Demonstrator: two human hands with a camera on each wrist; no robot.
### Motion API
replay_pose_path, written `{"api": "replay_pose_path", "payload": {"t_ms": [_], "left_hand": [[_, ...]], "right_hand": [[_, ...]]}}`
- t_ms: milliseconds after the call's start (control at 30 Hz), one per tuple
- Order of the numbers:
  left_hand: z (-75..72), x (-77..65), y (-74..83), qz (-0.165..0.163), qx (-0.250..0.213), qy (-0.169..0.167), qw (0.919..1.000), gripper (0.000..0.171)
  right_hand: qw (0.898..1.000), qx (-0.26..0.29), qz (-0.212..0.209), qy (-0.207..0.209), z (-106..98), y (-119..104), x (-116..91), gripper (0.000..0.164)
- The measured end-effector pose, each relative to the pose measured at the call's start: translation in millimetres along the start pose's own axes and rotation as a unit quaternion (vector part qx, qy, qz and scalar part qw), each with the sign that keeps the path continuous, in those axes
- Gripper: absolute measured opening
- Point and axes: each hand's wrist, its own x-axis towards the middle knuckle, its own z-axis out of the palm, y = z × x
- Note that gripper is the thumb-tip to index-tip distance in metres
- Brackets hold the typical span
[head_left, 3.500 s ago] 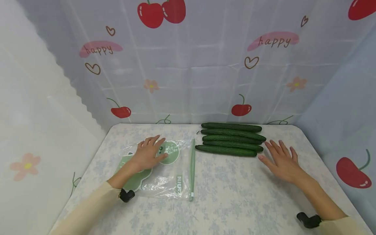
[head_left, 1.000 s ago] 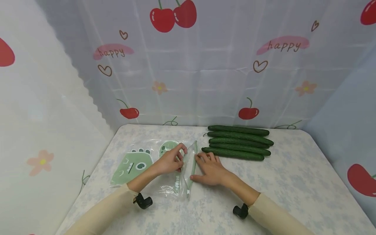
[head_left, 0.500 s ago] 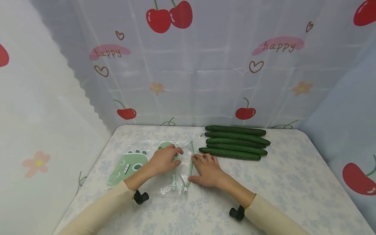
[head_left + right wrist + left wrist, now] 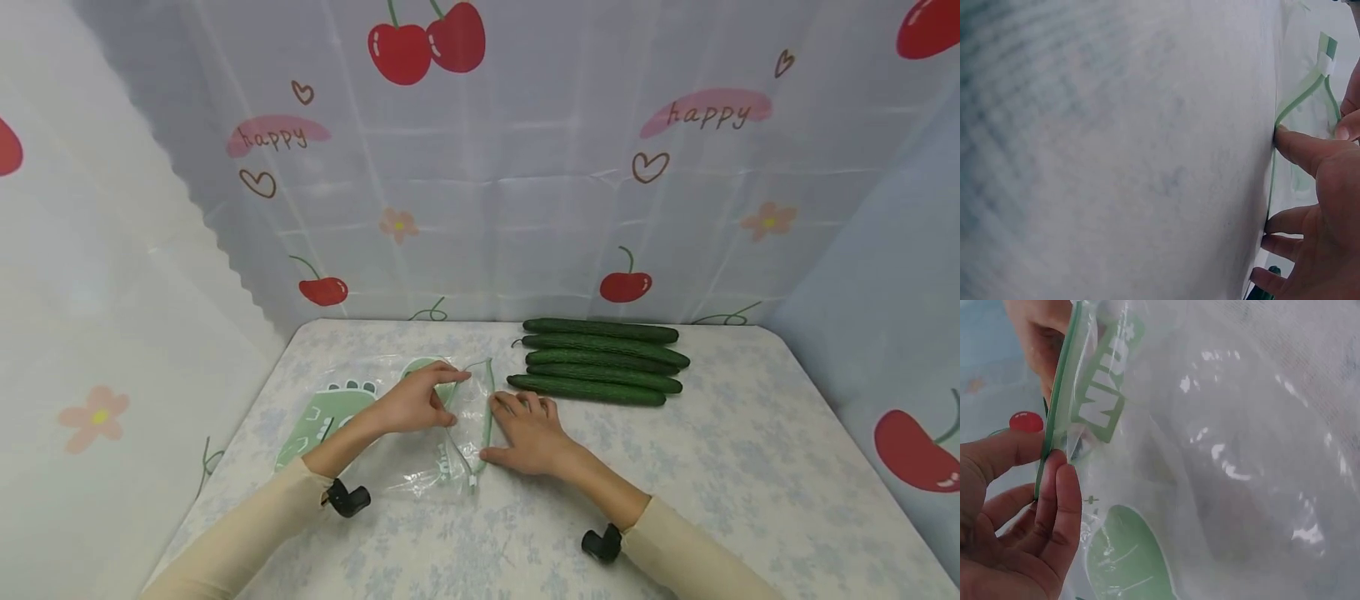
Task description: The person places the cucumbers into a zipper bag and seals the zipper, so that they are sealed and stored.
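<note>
A clear zip bag (image 4: 405, 477) with green dinosaur prints lies flat on the table, its mouth spread apart toward the right. My left hand (image 4: 412, 402) pinches the upper lip of the mouth and holds it raised. In the left wrist view, the thumb and fingers (image 4: 1067, 500) of that hand sit on either side of the green zip strip (image 4: 1060, 381). My right hand (image 4: 536, 437) presses the lower strip onto the table with spread fingertips. The white slider (image 4: 1325, 64) shows at the near end of the mouth in the right wrist view.
Several long green cucumbers (image 4: 592, 390) lie side by side at the back, just beyond my right hand. The table (image 4: 720, 467) has a pale floral cover. A curtain with cherry prints (image 4: 525, 217) hangs behind its far edge.
Both hands have come in from the sides to the bag's mouth. My left hand has drawn the upper lip leftward, widening the mouth. The right hand stays on the lower strip lately.
</note>
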Motion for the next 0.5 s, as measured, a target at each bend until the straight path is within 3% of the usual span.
{"api": "replay_pose_path", "payload": {"t_ms": [100, 267, 367, 500], "left_hand": [[-3.6, -2.4, -2.6, -0.005, -0.069, -0.005, 0.9976, 0.074], [-6.0, -6.2, -3.7, -0.042, -0.181, -0.013, 0.9825, 0.075], [-2.6, -7.1, -6.8, -0.058, -0.209, -0.012, 0.9761, 0.077], [3.1, -7.5, -11.8, -0.064, -0.218, -0.003, 0.9738, 0.078]], "right_hand": [[1.0, 0.002, -0.001, -0.004, -1, -1, 2, 0.089], [1.0, 0.004, -0.004, -0.005, -3, 2, 6, 0.09], [1.0, 0.014, -0.002, 0.0, -5, 4, 5, 0.09], [1.0, 0.027, -0.001, 0.006, -5, 6, 4, 0.09]]}}
